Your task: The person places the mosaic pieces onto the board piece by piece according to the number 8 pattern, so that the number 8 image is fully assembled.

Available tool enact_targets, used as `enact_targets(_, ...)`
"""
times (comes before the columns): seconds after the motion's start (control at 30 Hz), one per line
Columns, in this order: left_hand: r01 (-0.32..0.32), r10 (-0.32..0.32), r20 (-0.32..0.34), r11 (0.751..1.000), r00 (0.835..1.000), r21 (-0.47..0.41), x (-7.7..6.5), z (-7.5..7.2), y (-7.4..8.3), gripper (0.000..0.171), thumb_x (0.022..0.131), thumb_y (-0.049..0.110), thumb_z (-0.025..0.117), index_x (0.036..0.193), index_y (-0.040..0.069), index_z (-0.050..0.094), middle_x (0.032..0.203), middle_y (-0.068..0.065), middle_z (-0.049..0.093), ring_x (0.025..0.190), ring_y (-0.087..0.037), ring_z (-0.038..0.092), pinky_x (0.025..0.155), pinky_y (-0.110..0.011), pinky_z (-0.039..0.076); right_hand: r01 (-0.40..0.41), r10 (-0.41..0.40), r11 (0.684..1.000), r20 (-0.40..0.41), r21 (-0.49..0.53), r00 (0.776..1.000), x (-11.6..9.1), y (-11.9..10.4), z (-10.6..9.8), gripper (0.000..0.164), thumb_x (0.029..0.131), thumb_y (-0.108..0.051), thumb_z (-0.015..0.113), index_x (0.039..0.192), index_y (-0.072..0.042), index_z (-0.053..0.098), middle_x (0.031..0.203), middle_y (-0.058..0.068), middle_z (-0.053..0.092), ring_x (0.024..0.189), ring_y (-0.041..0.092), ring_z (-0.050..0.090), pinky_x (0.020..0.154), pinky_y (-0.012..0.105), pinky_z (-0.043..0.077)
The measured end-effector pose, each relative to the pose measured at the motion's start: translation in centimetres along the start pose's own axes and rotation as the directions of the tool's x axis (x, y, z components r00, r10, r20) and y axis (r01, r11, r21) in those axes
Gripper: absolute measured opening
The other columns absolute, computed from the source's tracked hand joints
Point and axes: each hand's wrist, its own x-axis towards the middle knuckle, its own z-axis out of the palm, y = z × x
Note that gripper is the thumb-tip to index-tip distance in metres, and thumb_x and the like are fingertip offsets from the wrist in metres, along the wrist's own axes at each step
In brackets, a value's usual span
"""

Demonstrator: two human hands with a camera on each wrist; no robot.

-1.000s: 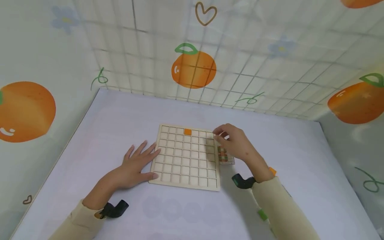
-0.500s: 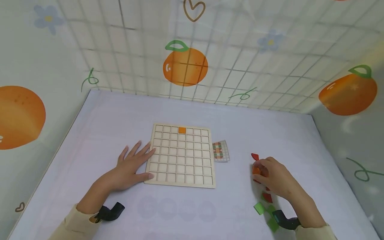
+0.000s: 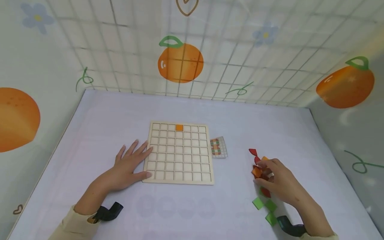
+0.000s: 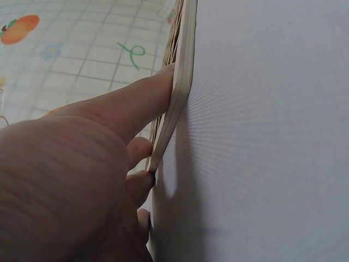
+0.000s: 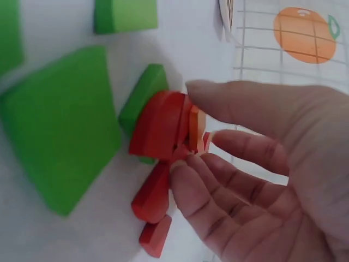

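A square wooden grid board lies on the table, with one orange square tile in its far row. My left hand rests with spread fingers at the board's left edge; the left wrist view shows fingers against the wooden edge. My right hand is over a pile of small wooden blocks. Its thumb and fingers are bent but apart, around an orange block lying among red blocks. I see no block lifted. Part of the pile is hidden under the hand.
A patterned card sticks out beside the board's right edge. Several green blocks lie nearest me, below the right hand. A red block is at the pile's far end. A grid-printed wall covering stands behind the table.
My right hand has moved from the board's far right corner to the block pile on the right, and its fingers shift slightly there. The left hand stays at the board; the head view shifts.
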Motion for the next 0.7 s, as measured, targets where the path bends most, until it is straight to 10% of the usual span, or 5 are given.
enact_targets(0.37,-0.007,0.007,0.009,1.0,1.0,0.015,0.1,0.3,-0.5,0.086,0.097,0.041,0.075,0.166,0.015,0.032,0.174,-0.008,0.017,0.16,-0.036,-0.004,0.12,-0.063,-0.011,-0.07,0.072,0.996,0.027,-0.063,0.997,-1.6,0.3,0.3,0.023,0.088,-0.011,0.085,0.105,-0.005,0.071,0.103,0.004,0.063,0.09,0.019,0.062,0.079,0.039,0.061)
enact_targets(0.7,-0.005,0.005,0.015,1.0,1.0,0.014,0.4,0.4,-0.7,0.086,0.096,0.041,0.075,0.166,0.016,0.031,0.174,-0.007,0.015,0.16,-0.035,-0.005,0.12,-0.062,-0.012,-0.097,0.108,0.99,0.099,-0.106,0.989,-2.3,0.2,-0.1,0.046,0.084,-0.021,0.09,0.119,0.0,0.07,0.108,0.006,0.062,0.092,0.021,0.059,0.081,0.04,0.06)
